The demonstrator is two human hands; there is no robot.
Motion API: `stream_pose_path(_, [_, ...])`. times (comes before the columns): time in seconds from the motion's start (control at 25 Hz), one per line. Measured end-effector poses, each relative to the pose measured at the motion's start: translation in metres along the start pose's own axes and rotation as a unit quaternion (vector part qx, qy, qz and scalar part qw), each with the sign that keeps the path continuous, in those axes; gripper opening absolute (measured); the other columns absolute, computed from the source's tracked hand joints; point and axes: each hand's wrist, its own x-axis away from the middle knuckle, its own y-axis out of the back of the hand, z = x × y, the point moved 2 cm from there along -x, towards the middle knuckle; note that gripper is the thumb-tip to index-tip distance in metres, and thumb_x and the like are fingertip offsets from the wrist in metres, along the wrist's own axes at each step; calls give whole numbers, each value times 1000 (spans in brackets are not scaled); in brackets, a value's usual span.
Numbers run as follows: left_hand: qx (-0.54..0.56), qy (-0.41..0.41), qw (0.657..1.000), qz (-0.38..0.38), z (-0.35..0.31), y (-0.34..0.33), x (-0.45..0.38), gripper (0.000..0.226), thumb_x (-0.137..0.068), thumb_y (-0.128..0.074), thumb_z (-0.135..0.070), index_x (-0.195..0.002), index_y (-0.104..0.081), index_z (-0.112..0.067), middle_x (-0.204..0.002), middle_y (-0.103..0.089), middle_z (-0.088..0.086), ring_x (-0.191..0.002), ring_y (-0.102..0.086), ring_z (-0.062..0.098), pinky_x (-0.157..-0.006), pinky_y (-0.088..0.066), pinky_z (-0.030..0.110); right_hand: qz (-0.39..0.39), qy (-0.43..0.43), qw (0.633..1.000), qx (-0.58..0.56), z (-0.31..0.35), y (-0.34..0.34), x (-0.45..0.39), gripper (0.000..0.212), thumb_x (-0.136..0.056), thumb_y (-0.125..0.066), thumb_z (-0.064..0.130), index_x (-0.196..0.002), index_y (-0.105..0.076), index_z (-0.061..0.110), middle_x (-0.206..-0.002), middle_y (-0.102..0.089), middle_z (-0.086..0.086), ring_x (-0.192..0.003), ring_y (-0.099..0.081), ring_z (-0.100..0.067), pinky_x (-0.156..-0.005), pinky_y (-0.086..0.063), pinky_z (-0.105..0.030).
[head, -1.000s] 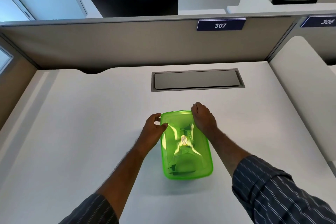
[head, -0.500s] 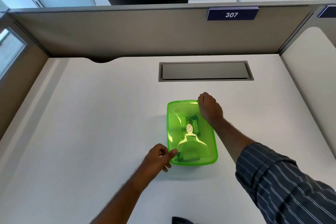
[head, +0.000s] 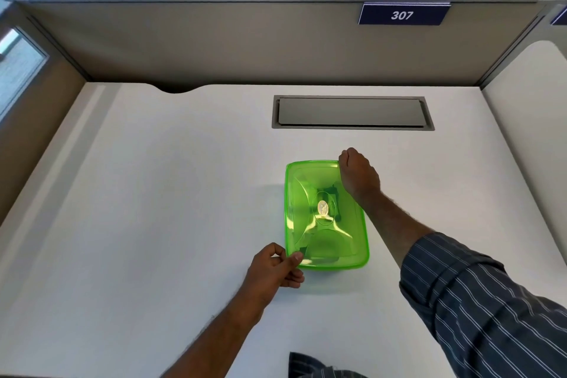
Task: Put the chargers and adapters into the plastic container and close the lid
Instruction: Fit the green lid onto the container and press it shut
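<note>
A translucent green plastic container [head: 352,242] stands on the white desk with its green lid [head: 302,193] lying on top. Dark chargers and adapters [head: 333,202] show dimly through the lid. My left hand [head: 274,267] pinches the lid's near left corner, thumb on top and fingers curled under the rim. My right hand [head: 357,173] is curled over the far right corner and presses down on it. No charger or adapter lies loose on the desk.
A grey cable hatch [head: 352,112] is set flush in the white desk [head: 153,193] behind the container. Beige partition walls close the back and left; a white divider [head: 530,132] rises on the right. A sign reads 307.
My left hand has left the lid's far left corner and come to its near left corner. My right hand stays on the far right corner. The view has tilted down.
</note>
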Motion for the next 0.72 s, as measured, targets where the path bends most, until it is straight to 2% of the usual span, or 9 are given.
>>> stream_pose_path(0.24, [-2, -35, 999, 6, 3, 2, -3, 27, -90, -75, -19, -89, -52, -6, -74, -72, 26, -69, -72, 34, -64, -62, 38, -3, 0, 1000, -4, 1, 0, 1, 39, -105, -28, 36, -98, -54, 9, -102, -66, -18, -91, -61, -42, -76, -41, -41])
stream_pose_path(0.36, [-7, -39, 999, 7, 3, 3, -2, 29, -89, -76, -22, -89, -52, -6, -75, -73, 27, -70, -73, 33, -66, -62, 39, -3, -2, 1000, -15, 1, 1, 1, 35, -105, -28, 37, -88, -49, 14, -99, -65, -17, -83, -57, -38, -74, -40, -40])
stream_pose_path(0.48, [-13, -39, 999, 2, 3, 1, -1, 30, -89, -77, -23, -86, -52, -7, -73, -73, 25, -69, -72, 32, -66, -63, 40, 5, 1, 999, -38, 0, 4, 2, 37, -105, -30, 43, -84, -46, 17, -96, -66, -17, -88, -60, -40, -77, -44, -42])
stream_pose_path(0.6, [-6, -28, 1000, -1, 2, 0, 0, 28, -89, -77, -21, -83, -53, -8, -72, -72, 24, -69, -71, 32, -64, -62, 38, 30, -6, 997, -75, -2, 11, 5, 44, -104, -35, 53, -90, -49, 14, -99, -67, -17, -92, -62, -37, -83, -48, -44])
stream_pose_path(0.72, [0, -15, 1000, 2, 1, 1, -1, 28, -88, -77, -21, -83, -53, -8, -71, -71, 22, -69, -70, 33, -64, -61, 38, 53, -9, 992, -118, -10, 15, 17, 47, -101, -42, 55, -104, -51, 9, -104, -65, -17, -93, -63, -35, -78, -47, -41])
